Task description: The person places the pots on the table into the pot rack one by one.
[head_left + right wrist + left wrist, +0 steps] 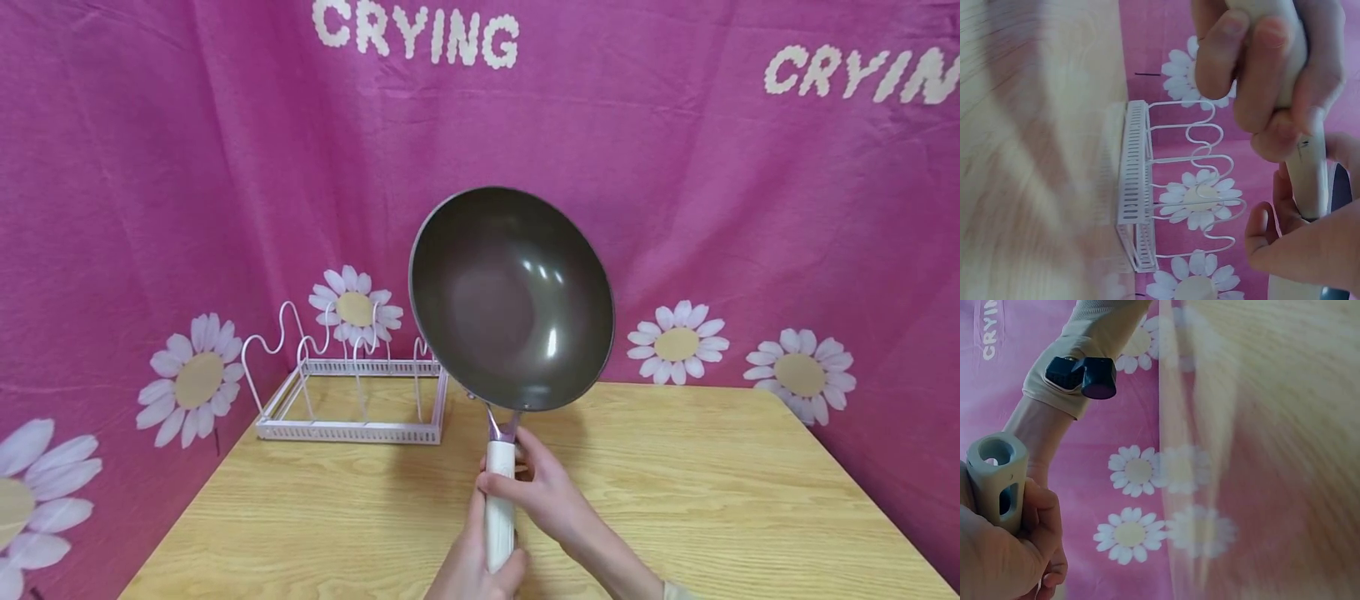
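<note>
A dark wok [502, 300] with a white handle [500, 508] is held up over the table, its inside facing me. My left hand [476, 562] grips the lower part of the handle. Nearer the pan, my right hand [551, 492] holds the handle with its thumb across the front. In the left wrist view, the left hand [1007, 550] wraps the handle's hollow end [997, 459]. The right wrist view shows the left hand's curled fingers [1260, 87] and the right hand [1310, 247] on the same handle. Most of the wok is out of that view.
A white wire rack [348, 432] with wavy dividers stands at the back left of the wooden table [697, 500]. Pink cloth [675, 167] with daisies hangs behind and to the sides. A black device [1091, 378] is strapped on the right forearm.
</note>
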Available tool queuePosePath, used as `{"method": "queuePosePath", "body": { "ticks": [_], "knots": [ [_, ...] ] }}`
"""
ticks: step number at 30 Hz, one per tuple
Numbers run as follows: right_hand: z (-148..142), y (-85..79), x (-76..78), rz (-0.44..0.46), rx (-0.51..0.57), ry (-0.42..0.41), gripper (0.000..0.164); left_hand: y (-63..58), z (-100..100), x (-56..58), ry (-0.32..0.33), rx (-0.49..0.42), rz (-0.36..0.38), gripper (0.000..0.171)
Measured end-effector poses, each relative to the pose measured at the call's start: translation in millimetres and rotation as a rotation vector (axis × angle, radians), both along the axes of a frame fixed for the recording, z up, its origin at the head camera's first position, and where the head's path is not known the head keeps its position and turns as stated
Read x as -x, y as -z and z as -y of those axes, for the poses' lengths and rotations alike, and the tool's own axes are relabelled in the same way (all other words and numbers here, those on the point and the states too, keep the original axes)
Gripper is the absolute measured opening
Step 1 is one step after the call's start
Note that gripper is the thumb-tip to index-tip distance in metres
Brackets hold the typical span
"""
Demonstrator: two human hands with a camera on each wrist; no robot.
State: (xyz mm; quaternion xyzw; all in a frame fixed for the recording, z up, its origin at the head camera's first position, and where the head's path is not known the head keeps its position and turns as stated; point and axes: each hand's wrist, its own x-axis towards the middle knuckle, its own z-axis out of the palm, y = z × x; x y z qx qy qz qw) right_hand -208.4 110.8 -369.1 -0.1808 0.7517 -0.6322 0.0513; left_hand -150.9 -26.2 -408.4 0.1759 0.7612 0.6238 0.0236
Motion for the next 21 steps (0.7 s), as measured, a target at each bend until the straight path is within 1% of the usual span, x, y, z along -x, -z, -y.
{"method": "queuePosePath", "body": {
  "ticks": [2,4,6,7,8,10,13,15,17,20,21],
  "knots": [
    [1,-3.6,0.2,-0.047,-0.052,0.028,0.04,-0.5,2,0.3,-0.031,0.033,-0.055,0.093],
    [2,-7.1,0.6,-0.107,-0.104,0.047,0.036,-1.6,4,0.3,-0.06,0.06,-0.089,0.09],
    [4,-10.6,0.5,-0.166,-0.142,0.065,0.036,-3.6,6,0.2,-0.079,0.067,-0.09,0.088],
    [6,-12.3,0.4,-0.192,-0.149,0.073,0.039,-4.9,7,0.0,-0.091,0.069,-0.099,0.087],
    [8,-13.7,0.0,-0.211,-0.144,0.075,0.043,-6.3,8,-0.3,-0.099,0.067,-0.095,0.087],
    [13,-16.5,-1.6,-0.219,-0.113,0.086,0.053,-8.4,10,-0.6,-0.119,0.076,-0.115,0.087],
    [20,-19.0,-4.9,-0.213,-0.053,0.136,0.065,-10.7,12,-0.9,-0.15,0.088,-0.165,0.088],
    [25,-20.1,-7.4,-0.206,-0.009,0.174,0.068,-11.7,15,-0.4,-0.176,0.109,-0.204,0.089],
    [30,-20.2,-8.8,-0.212,0.033,0.197,0.071,-12.3,17,0.4,-0.189,0.111,-0.238,0.088],
    [35,-20.3,-9.9,-0.236,0.079,0.207,0.067,-12.9,20,2.5,-0.215,0.123,-0.296,0.088],
    [36,-20.1,-9.9,-0.244,0.09,0.205,0.065,-12.7,21,3.0,-0.224,0.134,-0.325,0.089]
  ]
}}
